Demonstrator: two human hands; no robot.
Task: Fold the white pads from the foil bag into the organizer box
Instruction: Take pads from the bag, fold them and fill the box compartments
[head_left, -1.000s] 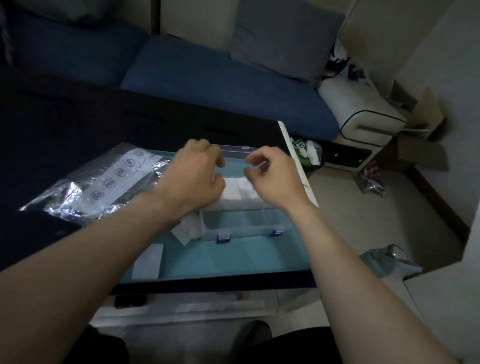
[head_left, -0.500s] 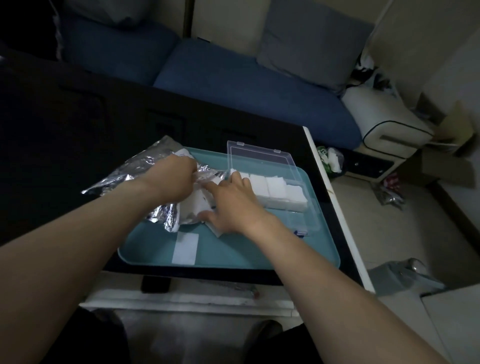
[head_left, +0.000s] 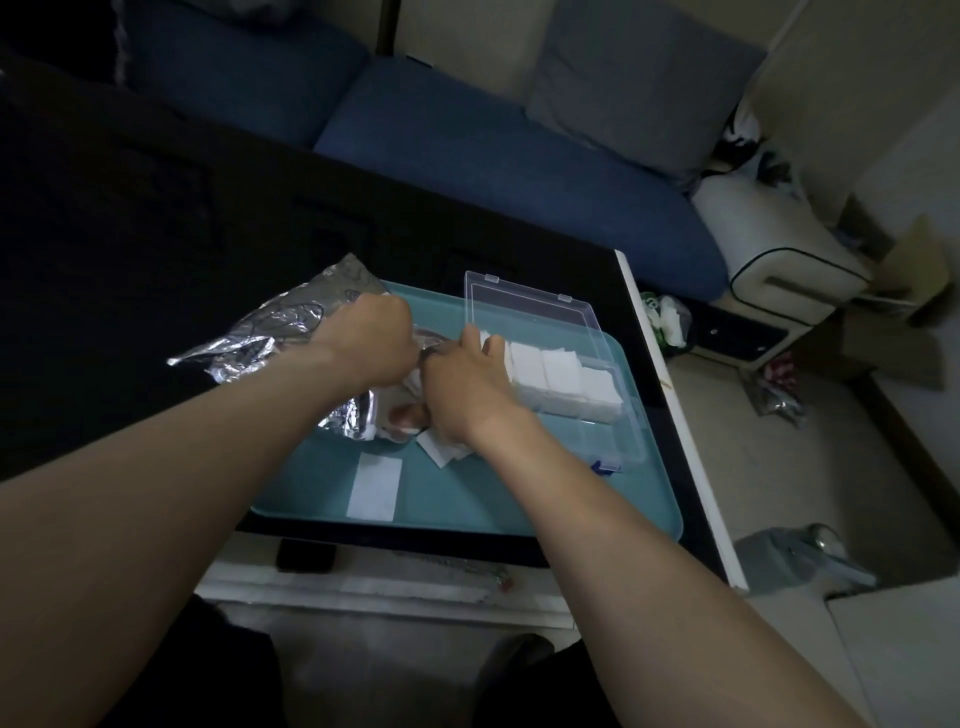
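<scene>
Both hands meeting at mouth of crinkled silver foil bag (head_left: 291, 332) on teal plastic tray (head_left: 467, 499): left hand (head_left: 371, 338) clenched on foil, right hand (head_left: 460, 379) reaching in, grip hidden. Thin white pads (head_left: 441, 449) probably light, limp; best pinched by an edge. Clear organizer box (head_left: 613, 410) just right, folded pads (head_left: 561, 374) inside.

Right of the grip, the organizer box (head_left: 582, 395) and its raised lid (head_left: 530, 306) block passage; the foil bag (head_left: 291, 332) crowds the left; nearer the person lies open tray (head_left: 467, 499)
</scene>
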